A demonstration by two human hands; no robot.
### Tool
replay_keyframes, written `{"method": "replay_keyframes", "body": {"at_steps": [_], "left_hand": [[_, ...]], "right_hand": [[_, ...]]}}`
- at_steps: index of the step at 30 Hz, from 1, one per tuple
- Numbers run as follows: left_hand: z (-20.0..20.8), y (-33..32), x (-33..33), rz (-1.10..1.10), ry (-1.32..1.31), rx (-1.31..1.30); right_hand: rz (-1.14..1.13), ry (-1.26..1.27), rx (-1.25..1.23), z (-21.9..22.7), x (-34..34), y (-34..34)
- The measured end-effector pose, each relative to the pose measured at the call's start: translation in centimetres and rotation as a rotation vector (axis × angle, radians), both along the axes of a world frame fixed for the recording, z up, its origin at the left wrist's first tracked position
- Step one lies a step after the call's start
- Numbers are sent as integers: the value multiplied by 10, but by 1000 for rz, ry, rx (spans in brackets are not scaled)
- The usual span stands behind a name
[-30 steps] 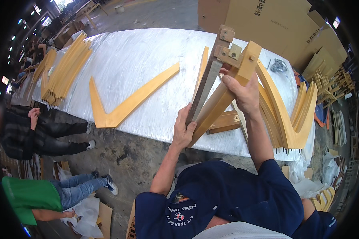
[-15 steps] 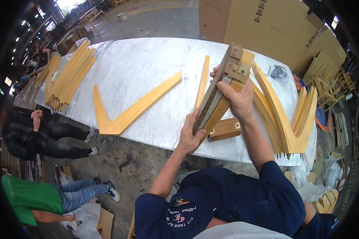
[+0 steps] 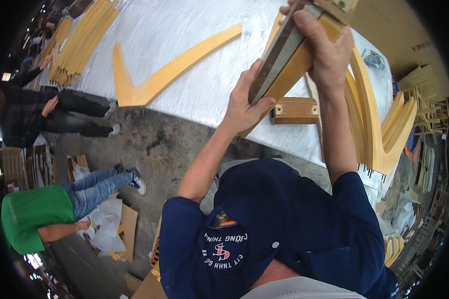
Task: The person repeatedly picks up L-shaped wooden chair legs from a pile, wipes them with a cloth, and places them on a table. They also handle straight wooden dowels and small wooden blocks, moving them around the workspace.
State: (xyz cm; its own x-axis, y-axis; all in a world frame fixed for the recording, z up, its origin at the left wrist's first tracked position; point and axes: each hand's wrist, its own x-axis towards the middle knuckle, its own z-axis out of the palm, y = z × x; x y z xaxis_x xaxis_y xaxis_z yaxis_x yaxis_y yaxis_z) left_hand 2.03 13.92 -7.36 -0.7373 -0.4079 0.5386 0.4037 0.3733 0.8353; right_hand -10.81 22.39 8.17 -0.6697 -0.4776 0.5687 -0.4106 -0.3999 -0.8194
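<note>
Right hand [image 3: 324, 55], upper centre-right of the frame: fingers wrapped over the top end of a bundle of wooden pieces [image 3: 284, 65], closed firmly on it. Left hand [image 3: 242, 107], just below and left: palm and thumb clasped round the lower end of the same bundle. The bundle runs diagonally from upper right to lower left between the two hands, raised above the silver-covered table [image 3: 184, 30].

Small wooden block [image 3: 294, 110] lies on the table just right of the left hand. V-shaped wooden piece [image 3: 169, 70] lies flat, well to the left. Stack of curved wooden parts [image 3: 379, 134] stands at the table's right edge. Stack of straight slats [image 3: 80, 40] at upper left.
</note>
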Motion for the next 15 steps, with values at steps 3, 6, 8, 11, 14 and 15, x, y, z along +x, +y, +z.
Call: {"method": "replay_keyframes", "body": {"at_steps": [3, 6, 8, 11, 14, 15], "left_hand": [[-4, -8, 1, -44, 27, 22], [-5, -13, 4, -43, 16, 57], [-5, -16, 5, -31, 17, 70], [-8, -15, 2, -33, 56, 75], [-7, -17, 2, -7, 36, 73], [-6, -15, 3, -6, 28, 125]], "right_hand": [[42, 3, -90, -3, 2, -9], [77, -9, -102, 4, 14, -17], [64, -20, -117, 5, 17, -23], [95, -42, -106, 2, 17, -25], [33, -2, -103, -7, 8, -31], [37, 12, -79, -10, 6, -29]]}}
